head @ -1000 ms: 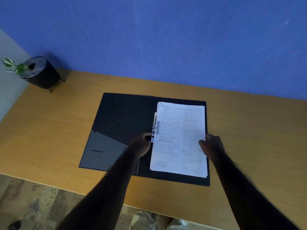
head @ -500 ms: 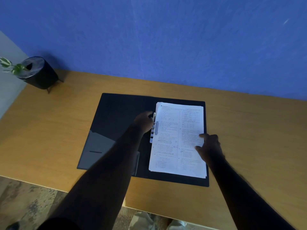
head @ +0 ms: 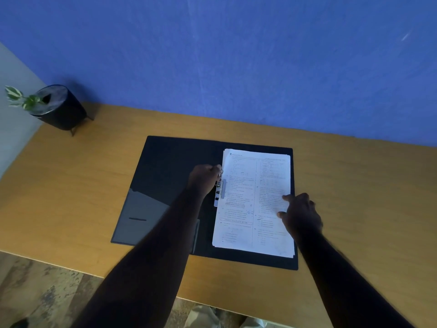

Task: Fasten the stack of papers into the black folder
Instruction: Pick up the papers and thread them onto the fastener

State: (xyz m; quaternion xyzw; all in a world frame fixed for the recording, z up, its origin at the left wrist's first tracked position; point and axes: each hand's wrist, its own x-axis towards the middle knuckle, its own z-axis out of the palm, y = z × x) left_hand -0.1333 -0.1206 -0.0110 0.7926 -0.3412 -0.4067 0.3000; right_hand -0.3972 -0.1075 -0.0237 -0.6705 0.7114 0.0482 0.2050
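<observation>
Black folder point(head: 170, 176) lies open on the wooden table point(head: 354, 209); stack of papers point(head: 246, 209) sits on its right half. Metal clip point(head: 219, 191) runs along the stack's left edge. Left hand point(head: 205, 177): fingers curled at the clip's upper end, grip hidden. Right hand point(head: 301, 215): fingers spread flat, pressing the right margin. Print illegible. Potted plant point(head: 56, 107) far left. Versus 0.5 s ago: both hands near unchanged.

Papers point(head: 255, 204) on folder point(head: 170, 166) R half
</observation>
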